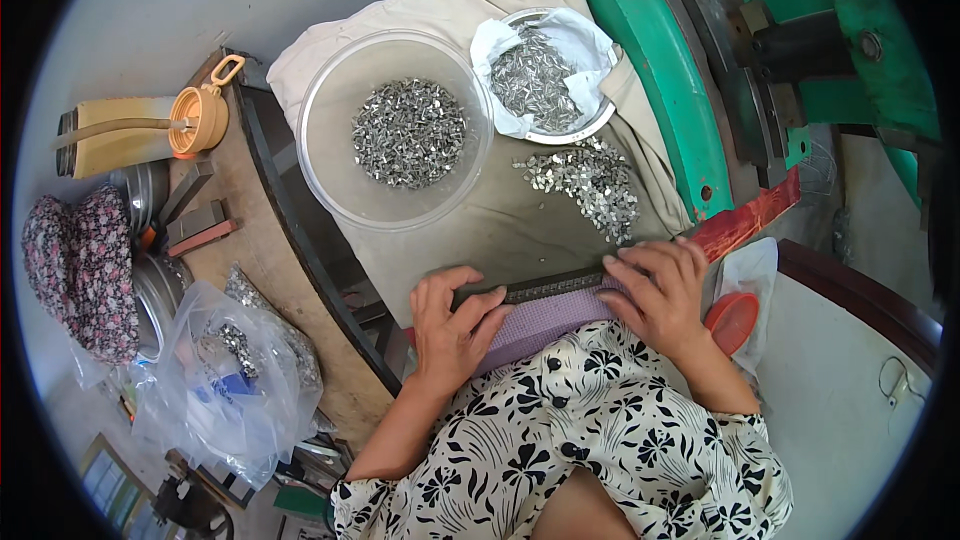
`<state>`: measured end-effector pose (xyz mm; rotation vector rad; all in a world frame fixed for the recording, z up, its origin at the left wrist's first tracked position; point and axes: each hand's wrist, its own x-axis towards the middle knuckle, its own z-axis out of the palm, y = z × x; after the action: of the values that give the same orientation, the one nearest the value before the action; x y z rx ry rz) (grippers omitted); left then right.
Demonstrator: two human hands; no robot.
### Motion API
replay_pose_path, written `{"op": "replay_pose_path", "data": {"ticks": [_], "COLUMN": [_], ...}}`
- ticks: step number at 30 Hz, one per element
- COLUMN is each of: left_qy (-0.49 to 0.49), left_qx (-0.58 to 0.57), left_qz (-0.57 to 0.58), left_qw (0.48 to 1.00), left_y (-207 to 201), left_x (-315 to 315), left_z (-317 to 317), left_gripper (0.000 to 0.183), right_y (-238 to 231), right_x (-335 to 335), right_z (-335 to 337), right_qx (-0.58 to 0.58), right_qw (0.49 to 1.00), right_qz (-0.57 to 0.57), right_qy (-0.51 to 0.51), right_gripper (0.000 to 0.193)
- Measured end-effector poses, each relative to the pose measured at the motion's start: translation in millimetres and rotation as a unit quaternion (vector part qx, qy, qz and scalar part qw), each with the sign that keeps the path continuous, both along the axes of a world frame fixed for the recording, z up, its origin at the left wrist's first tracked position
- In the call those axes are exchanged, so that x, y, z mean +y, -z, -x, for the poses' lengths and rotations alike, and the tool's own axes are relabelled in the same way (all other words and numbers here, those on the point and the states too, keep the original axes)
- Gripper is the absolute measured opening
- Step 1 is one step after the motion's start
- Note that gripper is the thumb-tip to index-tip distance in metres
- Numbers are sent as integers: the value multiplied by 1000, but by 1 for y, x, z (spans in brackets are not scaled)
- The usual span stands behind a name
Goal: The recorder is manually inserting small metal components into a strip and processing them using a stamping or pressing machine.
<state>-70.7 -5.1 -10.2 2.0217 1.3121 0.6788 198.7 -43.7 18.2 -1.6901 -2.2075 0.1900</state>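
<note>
My left hand point(452, 318) and my right hand point(662, 292) each press on one end of a long dark metal strip point(555, 286) lying across a purple cloth point(545, 323) on my lap. Just beyond the strip, a loose heap of small shiny metal pieces point(585, 183) lies on a beige cloth point(500, 220). A clear plastic bowl point(330, 155) holds more of these pieces. A metal bowl lined with white cloth point(590, 45) is also filled with them.
A green machine point(665, 80) stands at the right. On the wooden bench at left are a tan bottle with an orange cap point(150, 128), a flowered hat point(80, 270), metal tins and a clear plastic bag point(220, 380). An orange lid point(735, 318) lies by my right wrist.
</note>
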Motion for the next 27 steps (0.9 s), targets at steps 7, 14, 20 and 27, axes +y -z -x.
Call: {"op": "replay_pose_path", "data": {"ticks": [7,14,20,27], "left_qy": [13,9,16,19], "left_qx": [1,0,-2,-4], "left_qz": [-14,-13,-16,-12], "left_qw": [1000,1000,1000,1000], "left_y": [4,4,3,3], "left_x": [-2,-1,1,1], "left_z": [1,2,0,0], "left_gripper": [28,28,28,29], "right_y": [-2,-33,-2,-1], "right_x": [11,81,170,199], "right_z": [-7,2,9,25], "right_qx": [55,123,40,6], "right_qw": [997,989,996,991], "right_qz": [39,-77,-81,132], "right_qy": [-28,11,-17,-4], "right_gripper": [35,20,21,19]}}
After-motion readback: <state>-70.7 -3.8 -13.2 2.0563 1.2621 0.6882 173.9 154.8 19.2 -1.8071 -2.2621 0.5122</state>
